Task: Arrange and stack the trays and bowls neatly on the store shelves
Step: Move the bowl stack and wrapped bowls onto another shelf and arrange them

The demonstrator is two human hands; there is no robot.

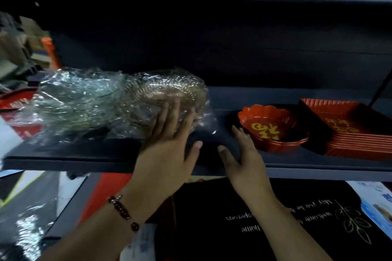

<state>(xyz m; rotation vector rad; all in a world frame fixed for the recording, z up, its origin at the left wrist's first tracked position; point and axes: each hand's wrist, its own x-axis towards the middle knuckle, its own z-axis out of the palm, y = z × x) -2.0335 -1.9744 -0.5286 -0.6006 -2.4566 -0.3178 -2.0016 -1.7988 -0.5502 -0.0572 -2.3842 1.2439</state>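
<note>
Left hand: the left hand (169, 146) lies flat against the front of the wrapped gold bowls (163, 99), its fingers (176, 112) stretched out and slightly spread on the plastic, the thumb off to the right above the shelf edge; nothing is pinched.
Left wrist: a dark red bead bracelet (123, 212) circles it.
Right hand: the right hand (241, 154) is open with the palm turned left, fingers loosely spread, the fingertips just beside the left rim of the red bowl (273, 129); whether they touch it is unclear. It holds nothing.
Wrapped gold bowls: a stack in crinkled clear film, sitting left of centre on the dark shelf (297, 165), near the front edge.
Wrapped clear ware: a second plastic-wrapped bundle (78, 101), glassy and blurred, just left of the gold stack and touching it.
Red bowl: scalloped rim, gold characters inside, upright on the shelf right of centre, apart from the gold stack.
Red trays: a stack of square red trays (358, 133) with gold lettering, right of the red bowl and just beside it, partly cut off by the picture edge.
Lower level: a black mat (212, 218) with pale printed writing and a leaf drawing lies beneath the shelf, under both forearms.
Far left: boxes and red items, too blurred to identify.
</note>
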